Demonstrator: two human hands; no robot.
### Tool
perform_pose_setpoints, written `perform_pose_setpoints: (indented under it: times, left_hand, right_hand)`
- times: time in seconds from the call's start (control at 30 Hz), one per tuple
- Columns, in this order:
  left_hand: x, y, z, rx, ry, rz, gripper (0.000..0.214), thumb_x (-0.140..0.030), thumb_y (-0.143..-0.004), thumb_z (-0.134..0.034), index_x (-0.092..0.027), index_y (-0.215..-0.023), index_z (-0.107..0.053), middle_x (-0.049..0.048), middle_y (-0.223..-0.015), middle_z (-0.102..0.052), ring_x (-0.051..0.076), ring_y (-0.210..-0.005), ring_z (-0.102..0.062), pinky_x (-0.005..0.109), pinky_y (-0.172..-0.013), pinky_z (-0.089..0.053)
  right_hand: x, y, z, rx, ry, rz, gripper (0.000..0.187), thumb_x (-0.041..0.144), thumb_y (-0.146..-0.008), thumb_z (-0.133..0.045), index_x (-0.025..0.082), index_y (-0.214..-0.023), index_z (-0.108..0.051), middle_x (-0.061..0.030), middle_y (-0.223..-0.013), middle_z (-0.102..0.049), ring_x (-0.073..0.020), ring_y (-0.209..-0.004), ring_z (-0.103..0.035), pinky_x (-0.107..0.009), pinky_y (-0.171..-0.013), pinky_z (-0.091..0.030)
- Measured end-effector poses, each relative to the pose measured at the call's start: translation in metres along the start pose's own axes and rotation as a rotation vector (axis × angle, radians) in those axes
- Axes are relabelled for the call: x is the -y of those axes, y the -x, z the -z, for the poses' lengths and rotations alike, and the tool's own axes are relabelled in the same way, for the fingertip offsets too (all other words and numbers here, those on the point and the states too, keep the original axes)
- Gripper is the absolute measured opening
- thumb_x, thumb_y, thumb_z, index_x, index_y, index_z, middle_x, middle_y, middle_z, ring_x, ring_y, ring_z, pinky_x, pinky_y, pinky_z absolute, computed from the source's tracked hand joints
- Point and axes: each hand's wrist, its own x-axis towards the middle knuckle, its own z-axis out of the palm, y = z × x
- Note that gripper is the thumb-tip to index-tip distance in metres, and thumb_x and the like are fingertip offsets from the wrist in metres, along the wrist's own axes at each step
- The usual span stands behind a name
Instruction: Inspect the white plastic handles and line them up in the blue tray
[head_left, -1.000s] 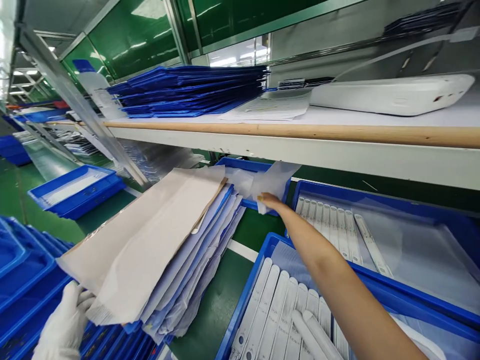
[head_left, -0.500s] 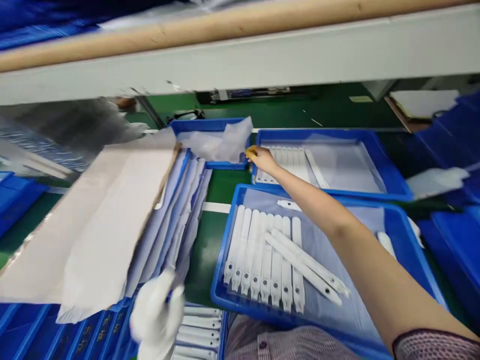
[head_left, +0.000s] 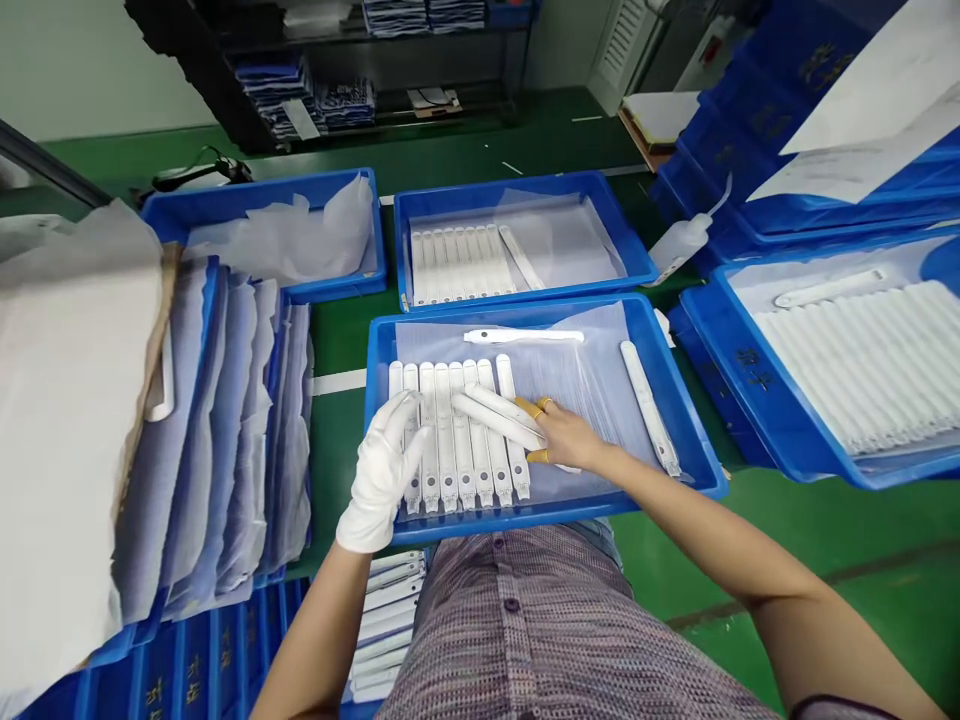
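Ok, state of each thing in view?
Left hand: white-gloved, open, over the strips.
Right hand: bare, yellow finger cots, beside two crossed strips.
Centre blue tray: film-lined.
Strip row: side by side.
Two white strips: lying across the row.
Far-left blue tray: holds crumpled film.
Squeeze bottle: tilted.

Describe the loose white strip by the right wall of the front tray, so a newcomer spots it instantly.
In the blue tray directly in front of the person, look right past the right hand. The white strip lies alone there, slanting beside the tray's right wall, well apart from the packed row of strips.
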Motion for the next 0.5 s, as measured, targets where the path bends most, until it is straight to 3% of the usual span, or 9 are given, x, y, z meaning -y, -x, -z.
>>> perform_pose_setpoints:
  times: [0.07,0.17,0.23,0.33,0.4,0.5]
  left_hand:
    - [-0.015,-0.007,-0.008,0.083,0.174,0.048,0.044,-0.043,-0.101,-0.055,-0.021,-0.139,-0.060,0.0109,-0.142,-0.063,0.027,-0.135,-0.057,0.045,-0.117,-0.045]
    - [-0.033,-0.010,-0.025,0.230,0.477,0.234,0.044,-0.045,-0.099,-0.058,-0.021,-0.135,-0.062,0.0097,-0.129,-0.070,0.025,-0.118,-0.067,0.043,-0.107,-0.052]
    - [-0.041,-0.007,-0.038,0.374,0.620,0.350,0.041,-0.047,-0.097,-0.058,-0.019,-0.126,-0.066,0.0089,-0.113,-0.073,0.023,-0.102,-0.070,0.041,-0.096,-0.056]
    - [-0.049,0.002,-0.059,0.618,0.763,0.464,0.043,-0.054,-0.095,-0.060,-0.018,-0.115,-0.070,0.0079,-0.098,-0.073,0.022,-0.091,-0.069,0.039,-0.085,-0.057]
    - [-0.057,0.007,-0.073,0.612,0.921,0.550,0.047,-0.056,-0.092,-0.064,-0.018,-0.119,-0.069,0.0100,-0.107,-0.073,0.024,-0.100,-0.069,0.038,-0.088,-0.055]
    - [-0.071,0.008,-0.091,0.379,1.263,0.692,0.055,-0.055,-0.083,-0.076,-0.019,-0.124,-0.068,0.0122,-0.120,-0.071,0.026,-0.110,-0.067,0.038,-0.094,-0.054]
  right_hand:
    - [-0.002,-0.003,-0.004,0.027,-0.027,0.007,0.112,0.036,-0.071,-0.086,0.017,-0.164,-0.025,-0.0197,-0.136,-0.052,-0.0360,-0.116,-0.062,-0.042,-0.099,-0.049]
    - [-0.009,-0.005,-0.001,0.028,-0.064,0.010,0.109,0.026,-0.073,-0.081,0.018,-0.164,-0.022,-0.0199,-0.139,-0.050,-0.0325,-0.106,-0.066,-0.040,-0.093,-0.050]
    - [-0.014,-0.004,0.004,0.033,-0.115,-0.006,0.107,0.021,-0.073,-0.077,0.019,-0.164,-0.021,-0.0196,-0.139,-0.052,-0.0317,-0.102,-0.067,-0.040,-0.090,-0.050]
    - [-0.012,0.003,0.010,0.027,-0.356,0.005,0.105,0.021,-0.069,-0.078,0.020,-0.161,-0.028,-0.0165,-0.140,-0.056,-0.0330,-0.113,-0.064,-0.040,-0.095,-0.049]
    - [-0.003,0.008,0.013,-0.034,-0.565,0.053,0.099,0.024,-0.069,-0.077,0.020,-0.158,-0.033,-0.0135,-0.141,-0.057,-0.0313,-0.119,-0.061,-0.040,-0.099,-0.048]
    - [0.023,0.010,0.014,-0.139,-0.727,0.140,0.082,0.025,-0.074,-0.069,0.018,-0.151,-0.041,-0.0107,-0.128,-0.064,-0.0261,-0.104,-0.064,-0.039,-0.093,-0.051]
